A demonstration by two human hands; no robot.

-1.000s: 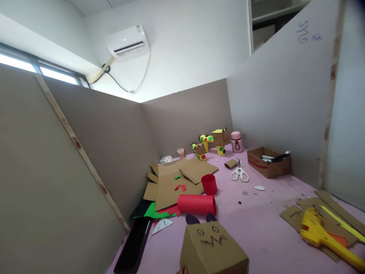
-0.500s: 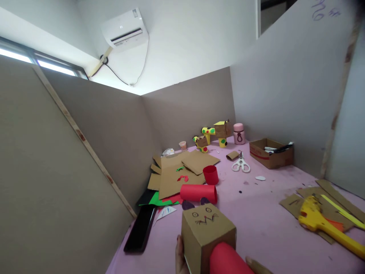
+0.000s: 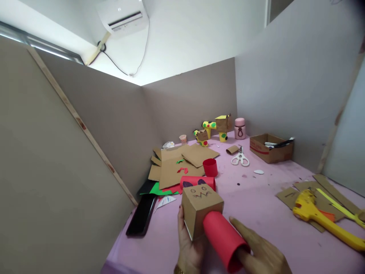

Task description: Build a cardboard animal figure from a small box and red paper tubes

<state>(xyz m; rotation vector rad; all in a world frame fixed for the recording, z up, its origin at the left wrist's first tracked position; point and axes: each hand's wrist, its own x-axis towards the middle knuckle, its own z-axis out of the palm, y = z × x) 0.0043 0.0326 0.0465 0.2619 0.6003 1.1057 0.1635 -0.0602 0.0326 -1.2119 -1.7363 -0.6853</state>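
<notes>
Here, low in the centre of the frame, I am watching the left hand (image 3: 189, 247) gripping a cardboard cat-face box (image 3: 201, 209) from its left side, fingers curled around it. The right hand (image 3: 262, 255) is clasping the red paper tube (image 3: 224, 239) that is jutting from the box's side, index finger lying along it; behind them, another red tube (image 3: 196, 182) is lying on the pink table (image 3: 265, 220).

The single head-worn camera looked forward and slightly down across the pink table (image 3: 265, 213) toward the far corner partitions (image 3: 188, 102), close above the hands; the nearest edge was perhaps cropped.
</notes>
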